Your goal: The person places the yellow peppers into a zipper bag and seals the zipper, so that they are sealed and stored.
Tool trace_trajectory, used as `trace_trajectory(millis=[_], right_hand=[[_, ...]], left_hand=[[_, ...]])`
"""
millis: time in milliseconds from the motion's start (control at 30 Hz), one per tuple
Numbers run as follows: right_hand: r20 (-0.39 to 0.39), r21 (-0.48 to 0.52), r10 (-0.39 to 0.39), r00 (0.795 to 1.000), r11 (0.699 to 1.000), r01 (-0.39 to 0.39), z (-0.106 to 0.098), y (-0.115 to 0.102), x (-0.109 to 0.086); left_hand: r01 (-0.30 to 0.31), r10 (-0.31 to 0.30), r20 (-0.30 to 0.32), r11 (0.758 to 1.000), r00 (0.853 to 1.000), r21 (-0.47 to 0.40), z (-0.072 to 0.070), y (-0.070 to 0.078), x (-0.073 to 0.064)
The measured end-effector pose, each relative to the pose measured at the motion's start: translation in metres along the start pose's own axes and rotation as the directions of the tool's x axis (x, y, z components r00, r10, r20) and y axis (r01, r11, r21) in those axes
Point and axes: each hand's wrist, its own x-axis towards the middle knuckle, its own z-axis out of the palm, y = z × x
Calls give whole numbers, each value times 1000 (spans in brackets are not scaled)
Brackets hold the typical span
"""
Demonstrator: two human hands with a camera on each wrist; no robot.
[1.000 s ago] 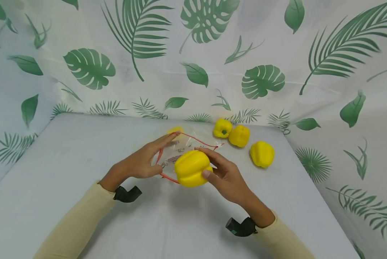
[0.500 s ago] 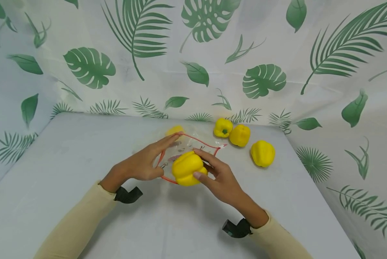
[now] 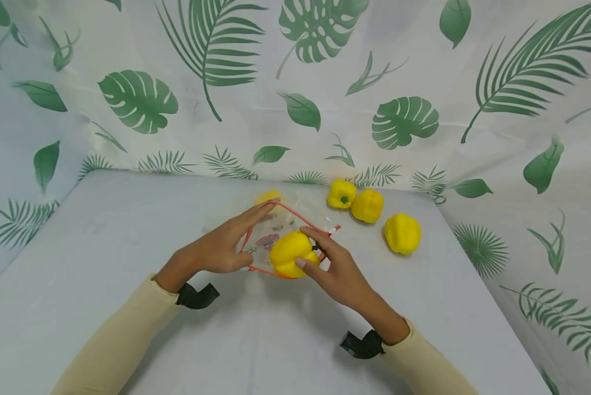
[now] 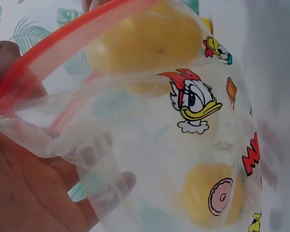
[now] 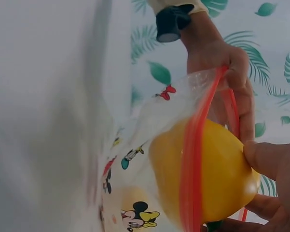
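My right hand (image 3: 337, 272) grips a yellow bell pepper (image 3: 290, 253) between thumb and fingers, its green stem end showing in the right wrist view. The pepper sits partly inside the mouth of a clear plastic zip bag (image 4: 149, 125) with a red rim and cartoon prints. At the left side of that mouth, my left hand (image 3: 221, 244) holds the red rim (image 5: 193, 164) with the thumb on the near edge and fingers along the far one. Through the film, another yellow pepper (image 4: 210, 198) shows inside the bag.
Three yellow bell peppers stand at the back right: one with its stem facing forward (image 3: 342, 194), one beside it (image 3: 367, 206), and one nearer and farther right (image 3: 402, 234). A leaf-printed curtain (image 3: 246, 126) borders the white table (image 3: 127, 230).
My right hand has carried the pepper slightly away from me and left, into the bag's mouth. The left hand keeps its place at the rim.
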Motion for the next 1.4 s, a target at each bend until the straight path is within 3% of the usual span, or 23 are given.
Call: trace_trajectory(millis=[867,1200,1400], right_hand=[[76,-135,88,993,988,-77,-4,6,1],[105,-179,76,992,982,-56,-6,10,2],[84,-179,84,993,982,-68,-8,10,3]], left_hand=[[32,-33,42,999,999,25,7,-1,2],[32,-33,47,999,998,35,8,-1,2],[38,-40,49,998,998,40,8,-2,2]])
